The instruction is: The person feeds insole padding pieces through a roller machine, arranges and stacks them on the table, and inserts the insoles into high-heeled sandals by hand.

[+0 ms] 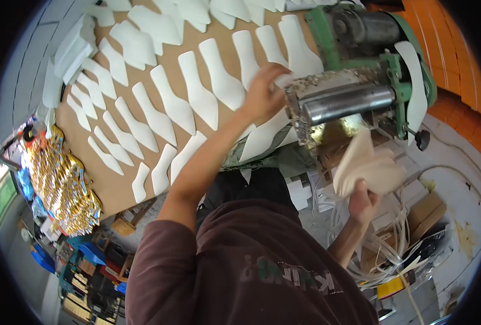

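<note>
My left hand is over the right end of the brown table, beside the roller machine, with its fingers curled at a white piece; whether it grips the piece is hard to see. My right hand holds a fanned stack of cream pieces below the machine, the thumb on top. White shoe-sole-shaped pieces lie in rows on the table. The green machine has a shiny metal roller and a debris-covered edge. Another white piece hangs at its right side.
The brown table spans the upper left. A gold shiny bundle hangs at its left edge. Below the machine are clear tubing and a cardboard box. A black knob sticks out from the machine's lower right.
</note>
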Demonstrator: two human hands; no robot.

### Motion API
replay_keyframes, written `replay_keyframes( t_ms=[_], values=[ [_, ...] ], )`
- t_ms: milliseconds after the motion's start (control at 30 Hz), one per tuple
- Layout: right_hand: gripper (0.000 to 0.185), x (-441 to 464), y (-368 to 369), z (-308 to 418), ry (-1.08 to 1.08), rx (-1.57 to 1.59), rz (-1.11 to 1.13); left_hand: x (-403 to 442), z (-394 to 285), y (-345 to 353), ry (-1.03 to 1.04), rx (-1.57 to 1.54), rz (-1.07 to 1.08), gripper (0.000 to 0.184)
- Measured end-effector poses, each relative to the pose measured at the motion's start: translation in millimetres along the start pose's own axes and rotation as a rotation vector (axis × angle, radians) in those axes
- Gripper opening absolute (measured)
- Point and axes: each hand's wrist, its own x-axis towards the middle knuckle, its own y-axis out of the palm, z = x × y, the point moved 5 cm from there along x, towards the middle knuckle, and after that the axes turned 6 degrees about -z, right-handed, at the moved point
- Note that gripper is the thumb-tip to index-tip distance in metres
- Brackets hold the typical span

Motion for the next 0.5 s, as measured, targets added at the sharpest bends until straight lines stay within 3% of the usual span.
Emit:
replay_keyframes(
  t_ms=[33, 100, 200, 267, 300, 367, 433, 500],
  values=[
    [0.048, 8, 5, -6, 0.044, -0.029, 0.057, 2, -3, -17, -0.153, 0.002, -0.043, 0.026],
    [0.039, 14, 26, 1, 0.07, -0.017, -0.034, 16, -18, -47, -0.34, -0.092, -0.024, 0.031],
    [0.036, 39, 32, -7, 0.188, -0.129, 0.102, 50, -48, -31, -0.414, -0.323, 0.076, 0.045],
    [0.034, 40, 39, 3, 0.072, -0.053, 0.089, 66, -58, -5, -0.609, -0.289, 0.193, 0.055],
    [0.034, 35, 35, 3, 0.066, -0.053, 0.098, 77, -61, 1, -0.604, -0.288, 0.183, 0.055],
    [0.036, 6, 5, 8, -0.061, -0.125, -0.107, 87, -66, 20, -0.526, -0.213, 0.459, 0.056],
    [0.034, -13, -26, 10, 0.005, -0.274, -0.37, 110, -60, 18, -0.492, -0.201, 0.453, 0.051],
    [0.033, -14, -27, 22, 0.009, -0.161, -0.261, 134, -58, 4, -0.412, -0.173, 0.481, 0.042]
  ],
)
